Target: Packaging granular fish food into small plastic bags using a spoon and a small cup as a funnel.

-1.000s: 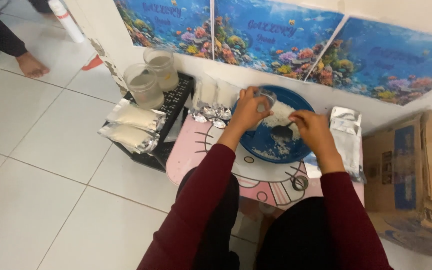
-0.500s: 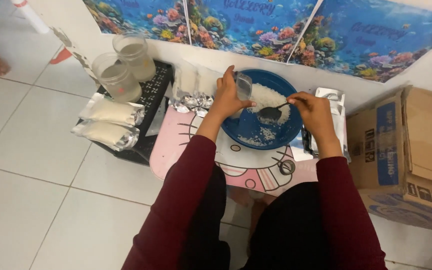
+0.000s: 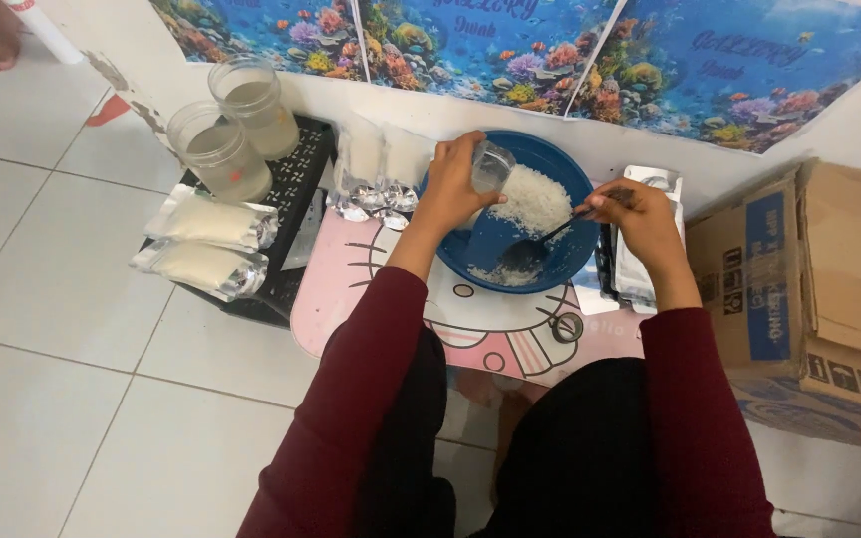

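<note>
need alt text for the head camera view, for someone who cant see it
Seen from above, a seated person's left hand holds a small clear cup over a blue bowl of white grains, while the right hand holds a spoon in it. The bowl sits on a pink table; filled pouches and two plastic jars lie left.

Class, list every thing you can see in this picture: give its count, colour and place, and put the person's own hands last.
Bowl: one, blue, on the pink table, holding white grains.
Small cup: one, clear, over the bowl.
Spoon: one, dark, tip in the bowl.
Table: one, pink, low, in front of the person.
Jars: two, clear, on the black crate at left.
Filled pouches: two, silver and white, on the crate.
Crate: one, black, left of the table.
Cardboard box: one, brown, at right.
Posters: blue reef pictures, on the wall.
Left hand: holds the cup.
Right hand: holds the spoon.
</note>
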